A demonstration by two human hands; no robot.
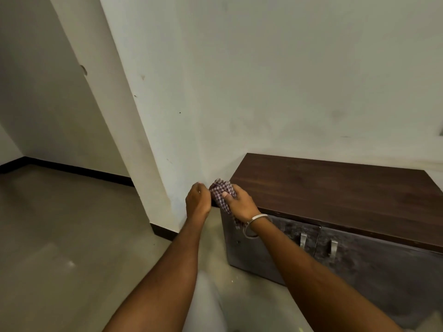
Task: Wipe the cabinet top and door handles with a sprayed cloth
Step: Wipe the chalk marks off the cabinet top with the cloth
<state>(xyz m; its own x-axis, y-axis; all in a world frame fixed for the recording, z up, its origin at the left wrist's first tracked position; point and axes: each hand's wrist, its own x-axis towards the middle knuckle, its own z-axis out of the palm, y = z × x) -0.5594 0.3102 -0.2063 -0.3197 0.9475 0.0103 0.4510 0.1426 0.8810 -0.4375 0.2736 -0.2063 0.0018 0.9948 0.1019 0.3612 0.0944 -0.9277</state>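
A low cabinet with a dark wooden top (335, 188) stands against the white wall at the right. Its two grey doors each carry a metal handle, the left door handle (303, 240) and the right door handle (333, 247). A bunched checked cloth (221, 191) is at the cabinet top's near left corner. My right hand (241, 203) grips the cloth, thumb on top. My left hand (197, 200) is just left of it, fingers curled at the cloth's edge; whether it pinches the fabric is hidden. No spray bottle is in view.
A white wall corner (153, 140) juts out left of the cabinet, with a black skirting (163, 232) at its foot. Grey floor (72, 236) spreads to the left and toward me. A bracelet circles my right wrist.
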